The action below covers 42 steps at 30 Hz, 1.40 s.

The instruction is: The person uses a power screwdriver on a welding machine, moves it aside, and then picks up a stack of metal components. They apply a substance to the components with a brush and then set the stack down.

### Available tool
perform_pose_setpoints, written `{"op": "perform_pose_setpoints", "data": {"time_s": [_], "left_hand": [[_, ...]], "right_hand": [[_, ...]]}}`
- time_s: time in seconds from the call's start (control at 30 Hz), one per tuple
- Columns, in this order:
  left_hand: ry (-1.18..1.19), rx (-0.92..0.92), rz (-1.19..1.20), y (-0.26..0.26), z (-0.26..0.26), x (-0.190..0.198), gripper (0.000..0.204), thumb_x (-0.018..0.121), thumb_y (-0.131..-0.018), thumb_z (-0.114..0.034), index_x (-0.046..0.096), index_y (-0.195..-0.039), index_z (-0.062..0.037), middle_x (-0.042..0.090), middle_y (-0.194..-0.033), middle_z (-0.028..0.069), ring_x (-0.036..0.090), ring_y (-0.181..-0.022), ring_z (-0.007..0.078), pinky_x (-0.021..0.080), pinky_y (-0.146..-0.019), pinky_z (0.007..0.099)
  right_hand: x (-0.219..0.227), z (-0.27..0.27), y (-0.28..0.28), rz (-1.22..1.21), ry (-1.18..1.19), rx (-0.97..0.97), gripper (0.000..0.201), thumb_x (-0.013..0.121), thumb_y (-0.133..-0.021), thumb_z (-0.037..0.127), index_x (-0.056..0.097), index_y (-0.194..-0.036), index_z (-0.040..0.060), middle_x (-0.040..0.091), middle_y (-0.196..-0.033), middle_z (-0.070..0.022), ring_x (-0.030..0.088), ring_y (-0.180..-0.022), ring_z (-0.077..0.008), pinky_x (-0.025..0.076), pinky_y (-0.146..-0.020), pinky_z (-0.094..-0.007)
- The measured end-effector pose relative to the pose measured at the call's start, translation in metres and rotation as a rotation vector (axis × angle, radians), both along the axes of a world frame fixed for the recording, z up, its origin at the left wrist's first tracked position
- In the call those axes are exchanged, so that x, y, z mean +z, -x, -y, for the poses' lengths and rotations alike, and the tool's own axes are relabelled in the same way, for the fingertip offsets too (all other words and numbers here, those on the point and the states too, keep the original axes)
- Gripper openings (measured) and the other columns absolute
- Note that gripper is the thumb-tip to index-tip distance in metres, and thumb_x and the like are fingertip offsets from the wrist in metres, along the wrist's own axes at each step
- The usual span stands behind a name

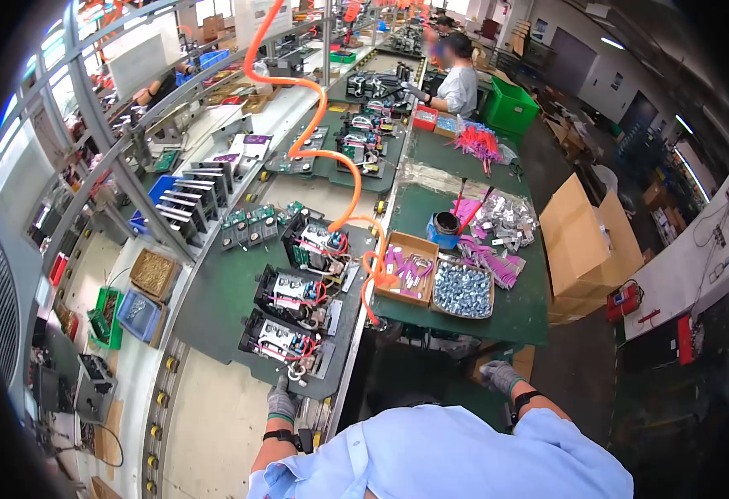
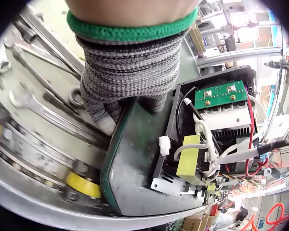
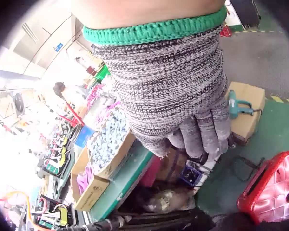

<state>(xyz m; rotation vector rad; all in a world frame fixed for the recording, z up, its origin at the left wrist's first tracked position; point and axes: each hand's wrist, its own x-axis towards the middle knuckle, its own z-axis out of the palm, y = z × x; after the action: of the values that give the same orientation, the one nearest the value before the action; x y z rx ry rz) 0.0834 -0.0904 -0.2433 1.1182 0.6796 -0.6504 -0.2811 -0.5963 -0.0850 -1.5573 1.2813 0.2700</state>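
Note:
My gloved left hand (image 1: 281,403) grips the near edge of a dark green pallet board (image 1: 219,312) on the conveyor. In the left wrist view, gloved fingertips (image 2: 106,126) lie on either side of the board's rim. Three open black housings (image 1: 280,339) with circuit boards and red and white wires sit in a row on the board. The closest housing (image 2: 241,137) is right beside that hand, its white connector (image 2: 164,145) hanging over the side. My gloved right hand (image 1: 502,377) hangs at the front of the green bench, fingers relaxed, holding nothing.
Several wrenches (image 2: 53,118) lie in the conveyor frame beside the board. On the bench (image 1: 518,320) stand a tray of metal fasteners (image 1: 462,289) and a carton with purple parts (image 1: 406,268). An orange coiled hose (image 1: 323,108) hangs overhead. Another person (image 1: 460,87) works further along.

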Motion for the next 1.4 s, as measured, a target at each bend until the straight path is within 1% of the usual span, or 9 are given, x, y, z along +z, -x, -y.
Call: {"op": "perform_pose_setpoints", "data": {"time_s": [0.2, 0.43, 0.87, 0.97, 1.07, 1.17, 1.27, 1.33, 1.4], "left_hand": [[-0.129, 0.177, -0.056, 0.088, -0.108, 0.006, 0.048, 0.072, -0.095, -0.033, 0.057, -0.129, -0.0036, 0.07, -0.103, 0.0143, 0.07, -0.076, 0.0298, 0.063, -0.062, 0.0451], [-1.412, -0.314, 0.451, 0.213, -0.208, 0.079, 0.061, 0.08, -0.079, -0.023, 0.055, -0.13, -0.0006, 0.063, -0.119, 0.0231, 0.065, -0.103, 0.037, 0.055, -0.085, 0.0444], [-1.256, -0.102, 0.471, 0.323, -0.301, 0.058, 0.043, 0.076, -0.081, -0.016, 0.064, -0.12, -0.0017, 0.057, -0.13, 0.0235, 0.057, -0.118, 0.0373, 0.047, -0.103, 0.0422], [-1.103, -0.015, 0.457, 0.328, -0.294, 0.079, 0.045, 0.076, -0.083, -0.019, 0.063, -0.122, -0.0018, 0.06, -0.123, 0.0231, 0.057, -0.12, 0.0377, 0.047, -0.102, 0.0426], [-1.088, 0.026, 0.393, 0.347, -0.277, 0.094, 0.052, 0.077, -0.084, -0.023, 0.061, -0.127, -0.0009, 0.063, -0.118, 0.023, 0.059, -0.12, 0.0371, 0.047, -0.102, 0.0423], [-1.621, -0.1, 0.349, 0.39, -0.264, 0.089, 0.059, 0.078, -0.083, -0.032, 0.062, -0.128, 0.0022, 0.068, -0.117, 0.022, 0.066, -0.104, 0.0337, 0.052, -0.094, 0.0396], [-1.489, -0.354, 0.308, 0.413, -0.236, 0.116, 0.053, 0.052, -0.096, -0.06, 0.067, -0.098, -0.009, 0.072, -0.081, 0.0193, 0.069, -0.075, 0.0394, 0.053, -0.065, 0.0471], [-1.381, -1.252, 0.715, 0.425, -0.22, 0.104, 0.021, 0.055, -0.095, -0.015, 0.063, -0.114, -0.0161, 0.066, -0.105, 0.0204, 0.066, -0.093, 0.0372, 0.054, -0.077, 0.0471], [-1.268, -1.162, 0.545, 0.394, -0.175, 0.103, 0.024, 0.06, -0.093, -0.018, 0.063, -0.116, -0.0124, 0.067, -0.104, 0.0195, 0.066, -0.092, 0.0352, 0.054, -0.078, 0.0454]], "right_hand": [[-0.03, -0.048, 0.001, -0.053, -0.131, 0.168, 0.027, 0.069, -0.093, 0.03, 0.069, -0.108, 0.0074, 0.072, -0.091, -0.0062, 0.067, -0.072, -0.0198, 0.055, -0.065, -0.035], [-0.014, -0.092, -0.027, -0.044, -0.156, 0.246, 0.028, 0.069, -0.094, 0.031, 0.068, -0.109, 0.0078, 0.072, -0.092, -0.0061, 0.067, -0.074, -0.0196, 0.055, -0.064, -0.0349], [-0.028, -0.074, 0.04, -0.105, 0.018, 0.422, 0.027, 0.071, -0.091, 0.034, 0.075, -0.1, 0.0097, 0.073, -0.083, -0.0066, 0.068, -0.075, -0.0224, 0.055, -0.07, -0.0392], [-0.025, -0.04, 0.047, -0.246, 0.311, 0.863, 0.032, 0.07, -0.09, 0.037, 0.075, -0.105, 0.0085, 0.075, -0.095, -0.0086, 0.07, -0.089, -0.0223, 0.054, -0.084, -0.039], [-0.045, 0.02, 0.038, 0.017, 0.143, 0.829, 0.02, 0.069, -0.092, 0.025, 0.074, -0.096, 0.0054, 0.073, -0.085, -0.0118, 0.072, -0.073, -0.0317, 0.058, -0.067, -0.047], [0.018, 0.03, -0.017, -0.115, 0.142, 0.429, 0.02, 0.07, -0.091, 0.025, 0.072, -0.092, 0.0049, 0.07, -0.077, -0.0087, 0.067, -0.066, -0.0264, 0.054, -0.058, -0.0456], [0.026, 0.097, -0.061, 0.047, 0.041, 0.126, 0.021, 0.072, -0.088, 0.023, 0.071, -0.089, 0.0027, 0.068, -0.075, -0.006, 0.062, -0.063, -0.0218, 0.05, -0.056, -0.0388], [-0.078, 0.224, -0.076, 0.362, -0.336, -0.2, 0.017, 0.074, -0.085, 0.018, 0.069, -0.085, 0.0011, 0.067, -0.072, -0.0062, 0.061, -0.06, -0.0212, 0.048, -0.056, -0.0343], [-0.045, 0.247, -0.105, 0.338, 0.097, 0.069, 0.02, 0.074, -0.085, 0.018, 0.069, -0.09, -0.001, 0.068, -0.078, -0.0067, 0.064, -0.068, -0.0211, 0.049, -0.061, -0.0353]]}}
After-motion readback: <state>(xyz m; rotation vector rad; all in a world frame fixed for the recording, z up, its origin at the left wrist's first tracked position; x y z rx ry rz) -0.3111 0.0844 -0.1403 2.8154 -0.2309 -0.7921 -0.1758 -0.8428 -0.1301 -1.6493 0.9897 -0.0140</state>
